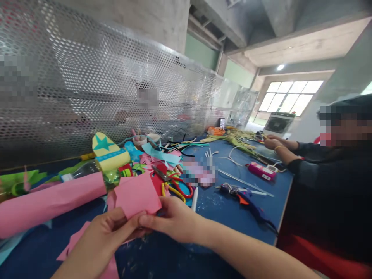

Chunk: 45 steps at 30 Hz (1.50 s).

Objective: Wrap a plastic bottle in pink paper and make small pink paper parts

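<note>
Pinching pink paper (138,192) between closed fingers of left hand (107,228) and right hand (178,220), we judge it cut but unattached, the pink roll (56,199) beyond the left hand already formed.

The one camera here sits on the person's head, looking forward and down across the blue table (186,254). The left hand (102,231) and right hand (179,219) lie close below its lens. I see it face along the perforated screen (114,83) on the left, past a co-worker (325,209) at right, to the far window (290,96).
</note>
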Tool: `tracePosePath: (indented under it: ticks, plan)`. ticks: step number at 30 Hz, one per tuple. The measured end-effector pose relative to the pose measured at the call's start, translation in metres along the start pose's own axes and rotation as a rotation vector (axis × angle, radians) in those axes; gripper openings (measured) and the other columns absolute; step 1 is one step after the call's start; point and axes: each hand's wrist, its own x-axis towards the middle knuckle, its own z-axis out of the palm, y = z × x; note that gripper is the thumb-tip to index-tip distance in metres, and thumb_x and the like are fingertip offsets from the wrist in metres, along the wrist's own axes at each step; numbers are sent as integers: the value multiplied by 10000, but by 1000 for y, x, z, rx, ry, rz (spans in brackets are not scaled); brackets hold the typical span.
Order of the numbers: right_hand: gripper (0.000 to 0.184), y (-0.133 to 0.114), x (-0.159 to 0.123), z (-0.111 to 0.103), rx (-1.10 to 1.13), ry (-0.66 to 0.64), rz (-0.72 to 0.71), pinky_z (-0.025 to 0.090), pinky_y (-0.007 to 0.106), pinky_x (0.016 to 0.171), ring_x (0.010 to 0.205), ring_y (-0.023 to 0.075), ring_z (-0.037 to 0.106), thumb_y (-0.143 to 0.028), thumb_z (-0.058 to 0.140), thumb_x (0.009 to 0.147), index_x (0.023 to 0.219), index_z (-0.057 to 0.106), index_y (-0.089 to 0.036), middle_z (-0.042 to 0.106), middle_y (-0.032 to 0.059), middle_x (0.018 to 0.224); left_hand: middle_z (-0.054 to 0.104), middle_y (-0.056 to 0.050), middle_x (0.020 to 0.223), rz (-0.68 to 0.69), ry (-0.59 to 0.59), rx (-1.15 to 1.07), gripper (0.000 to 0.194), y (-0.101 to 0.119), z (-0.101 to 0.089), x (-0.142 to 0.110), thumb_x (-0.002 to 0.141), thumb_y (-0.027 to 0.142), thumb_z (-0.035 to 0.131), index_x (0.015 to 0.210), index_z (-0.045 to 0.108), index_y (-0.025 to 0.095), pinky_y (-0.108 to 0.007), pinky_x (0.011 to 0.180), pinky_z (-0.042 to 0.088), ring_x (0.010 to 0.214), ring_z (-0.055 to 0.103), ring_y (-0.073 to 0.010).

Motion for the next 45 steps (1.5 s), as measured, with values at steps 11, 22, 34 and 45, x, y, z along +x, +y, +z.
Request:
tracePosePath:
  ticks: [11,22,34,45]
  plan:
    - [470,-9,-10,8,-16,142,-68,403,264,634,668,135,417,-611,387,915,749,522,-192,496,-7,717,782,-53,838,78,33,-85,386,7,15,-17,527,488,860,771,782,199,-322,813,568,837,725,-250]
    - [585,-8,-5,4,179,206,23,493,287,609,719,178,568,-695,355,871,928,645,-190,622,50,815,783,-61,854,92,41,-77,397,11,15,-10,557,481,847,793,756,175,-267,777,561,868,723,-223]
    - [416,-4,-4,-5,16,191,59,428,296,595,605,166,535,-573,630,770,628,696,-188,613,5,580,775,-81,836,112,-33,2,225,-1,5,-3,631,317,825,752,736,149,-348,832,551,854,724,-247]
    - [451,-8,2,-42,165,429,69,482,312,708,684,155,577,-645,652,690,741,631,-198,643,33,737,768,-36,828,211,154,-82,207,8,-18,9,645,306,815,792,747,177,-302,880,521,852,699,-193]
